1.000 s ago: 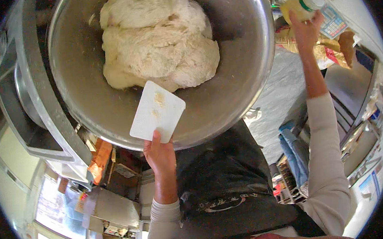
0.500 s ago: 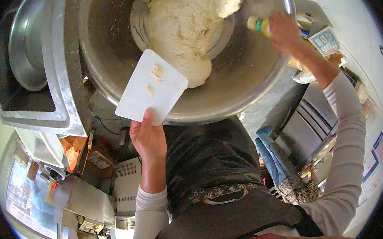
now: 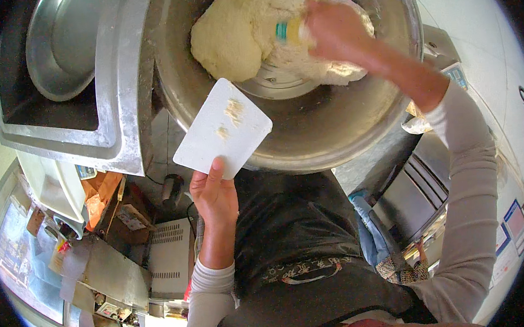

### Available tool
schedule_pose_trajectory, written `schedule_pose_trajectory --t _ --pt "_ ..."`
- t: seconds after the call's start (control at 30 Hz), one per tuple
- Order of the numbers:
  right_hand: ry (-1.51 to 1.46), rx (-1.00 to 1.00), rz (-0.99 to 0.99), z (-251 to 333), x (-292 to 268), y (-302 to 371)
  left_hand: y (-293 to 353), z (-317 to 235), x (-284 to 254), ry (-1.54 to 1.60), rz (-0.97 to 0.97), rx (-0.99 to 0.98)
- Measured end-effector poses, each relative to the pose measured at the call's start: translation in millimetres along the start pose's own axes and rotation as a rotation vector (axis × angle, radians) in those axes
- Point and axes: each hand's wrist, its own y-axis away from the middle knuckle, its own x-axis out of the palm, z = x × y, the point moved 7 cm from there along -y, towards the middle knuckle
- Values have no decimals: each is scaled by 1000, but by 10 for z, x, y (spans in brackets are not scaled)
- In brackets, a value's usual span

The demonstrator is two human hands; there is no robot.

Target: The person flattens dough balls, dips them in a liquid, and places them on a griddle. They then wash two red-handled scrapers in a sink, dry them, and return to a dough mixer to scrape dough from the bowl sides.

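Pale dough (image 3: pixel 227 41) lies in a large round metal mixing bowl (image 3: pixel 316 153), spread in soft lumps over the bowl's bottom. My right hand (image 3: pixel 339 33) reaches over it, closed around a small bottle (image 3: pixel 293 31) of something yellowish, with a green band or cap pointing left. The fingers hide most of the bottle. Outside the near rim, my left hand (image 3: pixel 216 197) pinches a flat white dough scraper (image 3: pixel 215 145) between thumb and fingers. Smears of dough stick to the scraper's face, and its top edge overlaps the bowl in view.
Left of the bowl stands a metal sink-like trough (image 3: pixel 130 106) with a round metal basin (image 3: pixel 66 49) in it. A white boxy appliance (image 3: pixel 168 255) sits lower left. To the right are a dark metal cabinet (image 3: pixel 413 189) and part of another person's blue clothing (image 3: pixel 367 229).
My right hand has swung left with the bottle, from the bowl's right side to over the dough. The dough has shifted and turned in the bowl. The whole view has moved slightly.
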Motion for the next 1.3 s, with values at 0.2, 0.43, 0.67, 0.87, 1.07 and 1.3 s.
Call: schedule_pose_trajectory --t 0.2,0.43,0.67,0.87,1.07,1.3 --pt "41 -296 483 84 664 950 -13 -16 -102 9 -21 7" --pt "263 262 53 -1269 3 356 1 44 -5 -54 16 13" --pt "-26 136 14 -874 133 -6 5 198 227 -84 66 13" --pt "-400 161 -352 -1200 268 1022 -5 479 449 -279 111 -45" --pt "-1279 597 -778 -2409 892 2426 101 798 725 -455 37 -141" --pt "-908 1070 -869 -3486 2169 2384 172 1168 1065 -575 62 -148"
